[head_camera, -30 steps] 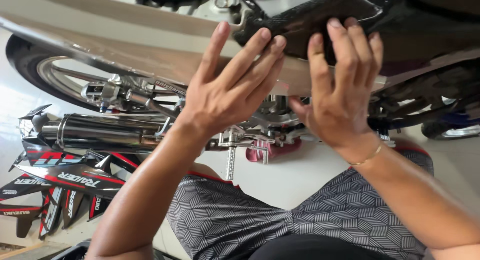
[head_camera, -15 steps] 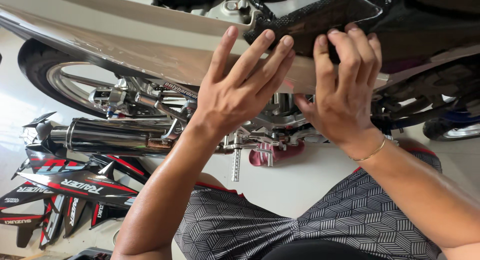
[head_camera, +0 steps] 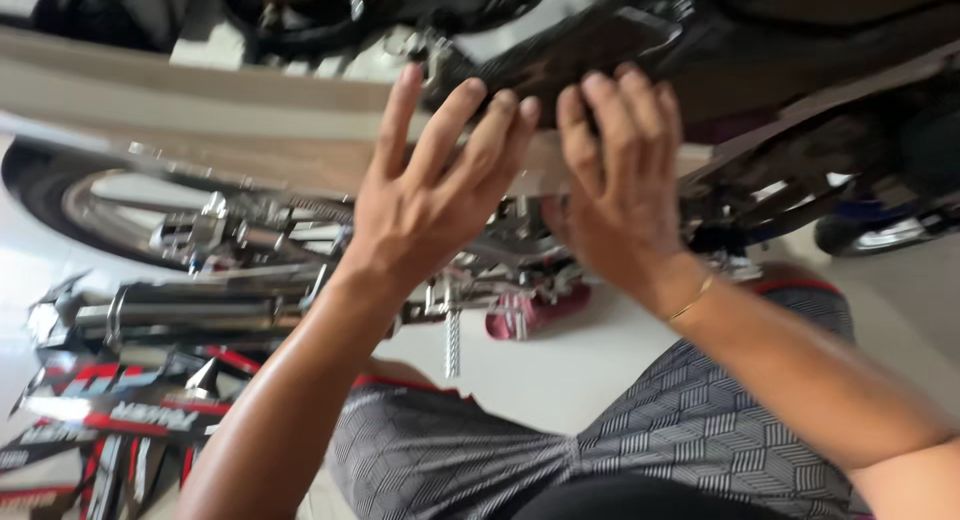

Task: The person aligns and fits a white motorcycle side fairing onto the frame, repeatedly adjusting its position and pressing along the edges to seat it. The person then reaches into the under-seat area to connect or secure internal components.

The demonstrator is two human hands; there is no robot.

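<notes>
My left hand (head_camera: pixel 430 195) lies flat, fingers spread, against a beige side panel (head_camera: pixel 200 130) of a motorcycle. Its fingertips reach the edge of a dark plastic piece (head_camera: pixel 590 50) just above the panel. My right hand (head_camera: pixel 620 190), with a thin bracelet at the wrist, presses its fingertips on the same dark piece and the panel's edge. The two hands sit side by side and almost touch. Neither hand grips anything. The frame is blurred.
Behind the panel are a rear wheel (head_camera: pixel 110 210), a chrome exhaust pipe (head_camera: pixel 190 315) and a footpeg (head_camera: pixel 452 345). Loose black and red fairing pieces (head_camera: pixel 110 420) lie on the white floor at lower left. My patterned grey shorts (head_camera: pixel 640 450) fill the bottom.
Both hands have slid to the right along the panel and come closer together. The view has moved in nearer to the motorcycle and turned blurry.
</notes>
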